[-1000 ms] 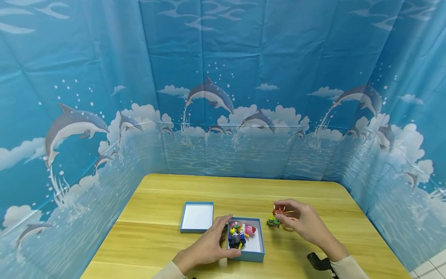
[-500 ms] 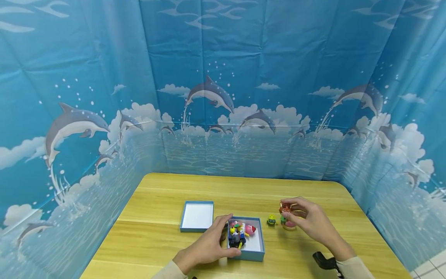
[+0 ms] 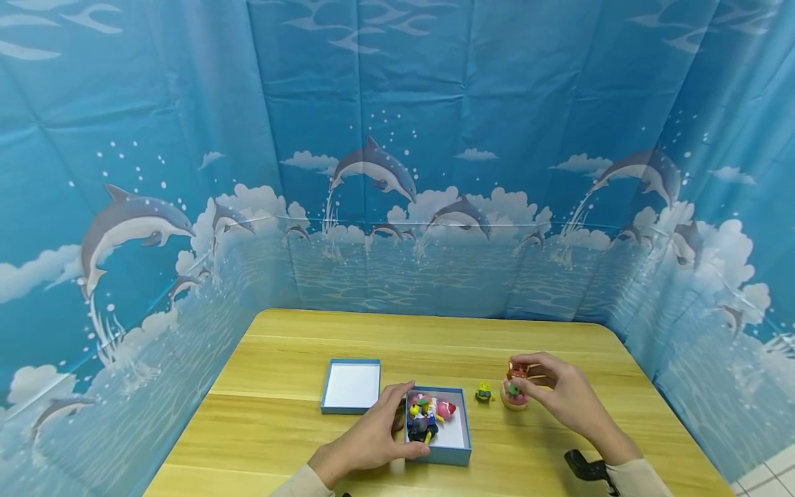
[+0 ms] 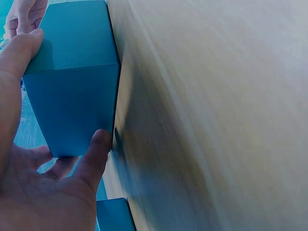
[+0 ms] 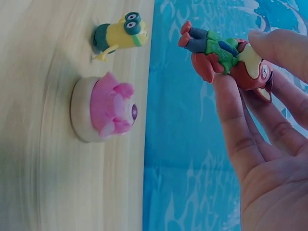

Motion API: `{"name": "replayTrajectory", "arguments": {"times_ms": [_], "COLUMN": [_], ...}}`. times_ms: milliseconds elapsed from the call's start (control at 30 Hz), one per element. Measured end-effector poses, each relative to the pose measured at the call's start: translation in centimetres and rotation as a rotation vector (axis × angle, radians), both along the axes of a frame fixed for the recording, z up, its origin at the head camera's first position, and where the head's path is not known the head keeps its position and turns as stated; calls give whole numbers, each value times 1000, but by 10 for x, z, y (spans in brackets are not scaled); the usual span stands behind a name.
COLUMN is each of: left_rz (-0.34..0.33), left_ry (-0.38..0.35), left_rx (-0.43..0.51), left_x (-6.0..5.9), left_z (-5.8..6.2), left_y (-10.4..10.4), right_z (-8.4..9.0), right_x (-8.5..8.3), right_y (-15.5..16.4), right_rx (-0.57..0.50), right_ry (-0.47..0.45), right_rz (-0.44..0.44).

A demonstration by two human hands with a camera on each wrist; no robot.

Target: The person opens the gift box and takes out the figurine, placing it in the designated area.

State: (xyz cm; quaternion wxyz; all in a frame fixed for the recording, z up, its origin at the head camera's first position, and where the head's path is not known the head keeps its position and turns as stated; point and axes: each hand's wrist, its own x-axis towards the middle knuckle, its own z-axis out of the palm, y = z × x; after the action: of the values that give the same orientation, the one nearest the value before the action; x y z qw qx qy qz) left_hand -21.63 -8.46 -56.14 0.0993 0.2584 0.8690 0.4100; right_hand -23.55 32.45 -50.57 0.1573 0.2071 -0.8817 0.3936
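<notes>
A small blue box (image 3: 458, 442) holding several little toy figures sits near the table's front edge. My left hand (image 3: 375, 436) grips its left side, thumb on the near wall and fingers on the far corner; the left wrist view shows the box (image 4: 72, 96) between thumb and fingers. My right hand (image 3: 549, 390) pinches a red fox-like figure (image 3: 517, 373) (image 5: 231, 60) just above the table. Below it stands a pink figure on a round base (image 3: 514, 400) (image 5: 103, 108). To the left of that stands a yellow goggle-eyed figure (image 3: 484, 393) (image 5: 118, 36).
The box's lid (image 3: 351, 385) lies white side up to the left of the box. The wooden table (image 3: 435, 338) is walled on three sides by a blue dolphin-print cloth (image 3: 397, 172). A black wrist strap (image 3: 586, 469) shows at the lower right.
My right hand has carried the red figure to the right, away from the yellow figure, and now holds it over the pink one. The left hand and box have stayed put.
</notes>
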Motion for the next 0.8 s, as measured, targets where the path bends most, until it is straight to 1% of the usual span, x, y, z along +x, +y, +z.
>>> {"name": "replayTrajectory", "arguments": {"times_ms": [267, 367, 600, 767, 800], "left_rz": [3, 3, 4, 2, -3], "left_ry": [-16, -9, 11, 12, 29], "left_rx": [3, -9, -30, -25, -33], "left_x": [1, 1, -2, -2, -3], "left_z": [0, 0, -5, -4, -4], "left_y": [0, 0, 0, -1, -1], "right_z": [-5, -6, -8, -11, -12], "right_x": [-1, -2, -3, -5, -5], "right_y": [8, 11, 15, 18, 19], "right_rx": [3, 6, 8, 16, 16], "right_ry": [-11, -20, -57, -55, -54], "right_rz": [-31, -45, -76, -91, -93]}}
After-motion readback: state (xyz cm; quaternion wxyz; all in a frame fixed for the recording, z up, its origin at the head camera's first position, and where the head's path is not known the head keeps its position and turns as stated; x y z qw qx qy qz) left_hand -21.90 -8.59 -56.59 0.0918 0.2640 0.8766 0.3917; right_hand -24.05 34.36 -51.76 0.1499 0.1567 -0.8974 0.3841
